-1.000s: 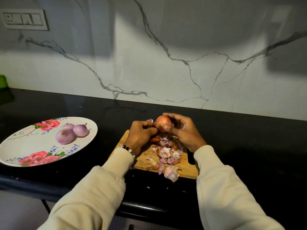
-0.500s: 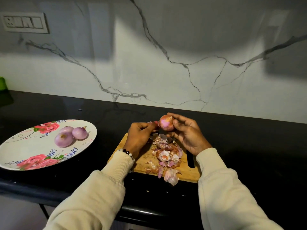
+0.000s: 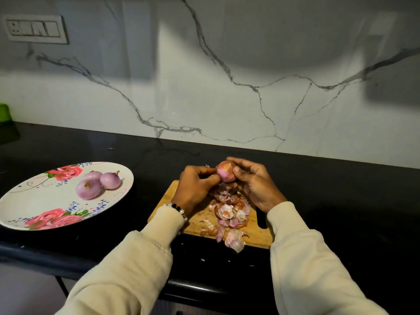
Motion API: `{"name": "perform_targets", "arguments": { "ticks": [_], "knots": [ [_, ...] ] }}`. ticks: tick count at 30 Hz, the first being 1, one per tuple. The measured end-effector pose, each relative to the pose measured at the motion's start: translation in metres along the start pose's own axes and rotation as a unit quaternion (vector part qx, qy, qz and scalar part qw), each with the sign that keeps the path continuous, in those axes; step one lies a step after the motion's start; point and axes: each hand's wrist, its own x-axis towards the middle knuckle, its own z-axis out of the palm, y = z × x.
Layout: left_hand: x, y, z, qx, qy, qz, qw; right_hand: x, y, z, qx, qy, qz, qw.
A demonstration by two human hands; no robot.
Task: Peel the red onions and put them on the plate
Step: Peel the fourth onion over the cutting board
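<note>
A partly peeled red onion (image 3: 225, 171) is held above the far end of the wooden cutting board (image 3: 195, 220). My right hand (image 3: 255, 184) grips it from the right, thumb on its side. My left hand (image 3: 196, 184) pinches at its left side with curled fingers. A heap of onion skins (image 3: 229, 212) lies on the board under my hands. Three peeled onions (image 3: 96, 183) sit close together on the white plate with pink roses (image 3: 41, 201) at the left.
The black countertop (image 3: 341, 201) runs to a marble backsplash (image 3: 227, 87). A wall switch panel (image 3: 35, 28) is at the upper left and a green object (image 3: 4, 112) at the far left edge. A black knife handle (image 3: 261, 218) lies on the board's right side.
The onion has been turned in my hands and now shows more pink flesh. Both hands stay over the board's far end.
</note>
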Motion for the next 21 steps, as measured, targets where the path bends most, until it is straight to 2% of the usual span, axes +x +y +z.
{"name": "perform_targets", "arguments": {
  "ticks": [6,13,18,21],
  "knots": [
    [0.0030,-0.0043,-0.0014,0.074,0.026,0.032,0.996,0.0003,0.0013,0.0023,-0.026,0.006,-0.002,1.000],
    [-0.0010,0.0053,0.0015,-0.058,0.032,-0.024,0.997,-0.0001,-0.0021,0.0023,0.016,0.008,-0.005,1.000],
    [0.0032,-0.0001,-0.0038,-0.058,0.040,-0.044,0.997,0.0003,-0.0019,0.0002,0.010,0.022,-0.009,1.000],
    [0.0020,0.0020,-0.0026,-0.056,-0.001,-0.056,0.997,0.0020,-0.0008,-0.0012,0.009,0.027,-0.012,1.000]
  ]
}}
